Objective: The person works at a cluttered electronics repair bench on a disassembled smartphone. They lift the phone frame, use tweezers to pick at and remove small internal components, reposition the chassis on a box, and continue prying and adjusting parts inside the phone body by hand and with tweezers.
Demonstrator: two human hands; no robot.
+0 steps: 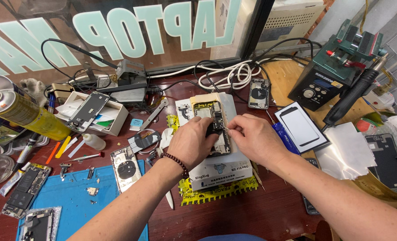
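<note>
Head view: both hands work over one opened phone [217,126] lying on a white box [223,167] at the desk's centre. Left hand [192,142] grips the phone's edge; right hand [254,138] pinches a thin tool, its tip barely visible. Three bare rear housings lie about. Two more opened phones sit on the blue mat [73,196], one cut off.

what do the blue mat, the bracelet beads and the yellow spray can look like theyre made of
Blue mat: probably silicone or soft rubber, matte, lying flat with moulded edges and no glare.
Bracelet beads on the left wrist: dark reddish-brown, slightly glossy, likely wood, though the look leaves it open.
Yellow spray can: apparently metal under a glossy printed coat, with a soft sheen and a white plastic-looking nozzle.
</note>
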